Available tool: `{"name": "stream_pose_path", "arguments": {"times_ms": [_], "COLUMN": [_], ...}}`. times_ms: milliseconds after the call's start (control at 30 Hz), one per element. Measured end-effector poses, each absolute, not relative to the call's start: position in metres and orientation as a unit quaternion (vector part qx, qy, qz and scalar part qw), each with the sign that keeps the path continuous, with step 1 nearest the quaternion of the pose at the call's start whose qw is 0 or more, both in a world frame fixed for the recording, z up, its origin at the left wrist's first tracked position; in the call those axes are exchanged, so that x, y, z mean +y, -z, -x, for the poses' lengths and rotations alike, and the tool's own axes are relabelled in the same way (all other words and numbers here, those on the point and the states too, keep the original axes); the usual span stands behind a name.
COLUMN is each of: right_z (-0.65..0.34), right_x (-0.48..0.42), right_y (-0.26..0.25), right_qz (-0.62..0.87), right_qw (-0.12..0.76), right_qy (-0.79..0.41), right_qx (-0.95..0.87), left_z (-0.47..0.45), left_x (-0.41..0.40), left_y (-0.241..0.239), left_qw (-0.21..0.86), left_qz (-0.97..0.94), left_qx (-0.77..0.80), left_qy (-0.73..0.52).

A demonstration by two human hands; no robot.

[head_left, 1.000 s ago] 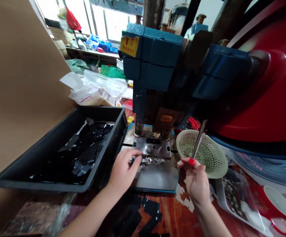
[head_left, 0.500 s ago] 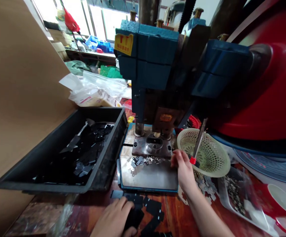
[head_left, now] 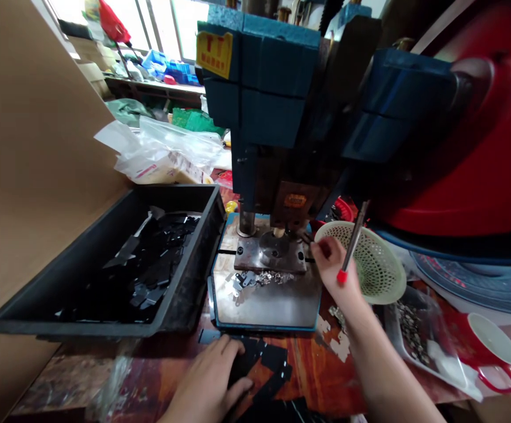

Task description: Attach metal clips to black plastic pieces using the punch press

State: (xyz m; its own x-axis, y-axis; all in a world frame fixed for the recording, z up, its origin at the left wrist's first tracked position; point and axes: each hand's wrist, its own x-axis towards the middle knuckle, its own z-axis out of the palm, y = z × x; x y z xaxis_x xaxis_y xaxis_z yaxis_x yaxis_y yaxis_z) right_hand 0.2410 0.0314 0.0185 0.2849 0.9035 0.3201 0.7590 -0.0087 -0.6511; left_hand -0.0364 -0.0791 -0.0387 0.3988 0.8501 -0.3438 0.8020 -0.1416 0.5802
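My left hand (head_left: 213, 373) rests on the table at the front, thumb and fingers closed around black metal plates (head_left: 243, 359); more of these plates lie beside it. My right hand (head_left: 333, 261) is at the right edge of the press die (head_left: 269, 255), its fingers pinched on a small dark piece (head_left: 305, 236). That piece is partly hidden. The die's round centre shows under the blue press (head_left: 261, 111). Small silver metal pieces (head_left: 266, 278) lie scattered on the press bed (head_left: 264, 308) in front of the die.
A black bin (head_left: 184, 276) with many dark plates stands left, against a cardboard sheet (head_left: 39, 147). On the right are a pale green basket (head_left: 381, 267), a red-tipped metal rod (head_left: 354, 239), a tray of small parts (head_left: 411, 335), a red mug (head_left: 467, 338) and a large red wheel (head_left: 471, 170).
My right hand has moved up along the die's right side. A black plate seen on the die is gone from it. My left hand stays by the plates; the whole view has shifted slightly.
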Motion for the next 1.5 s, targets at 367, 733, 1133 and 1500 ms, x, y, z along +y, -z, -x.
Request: {"name": "stream_pose_path", "arguments": {"times_ms": [367, 733, 1133, 1500], "right_z": [-0.210, -0.190, -0.190, -0.187], "right_x": [-0.008, 0.000, 0.050, 0.012], "right_y": [0.000, 0.001, -0.023, -0.009], "right_qz": [0.626, 0.580, 0.559, 0.524], "right_qw": [0.209, 0.203, 0.241, 0.382], "right_qy": [-0.080, -0.070, 0.063, -0.079], "right_qx": [-0.747, -0.786, -0.791, -0.758], "left_z": [0.035, 0.043, 0.019, 0.008], "left_x": [-0.076, -0.073, -0.016, -0.008], "left_y": [0.041, 0.031, -0.006, -0.013], "left_qw": [0.366, 0.362, 0.640, 0.697], "left_qz": [-0.748, -0.758, -0.352, -0.269], "left_qx": [0.552, 0.515, 0.518, 0.483], "left_qy": [-0.044, -0.172, -0.445, -0.457]}}
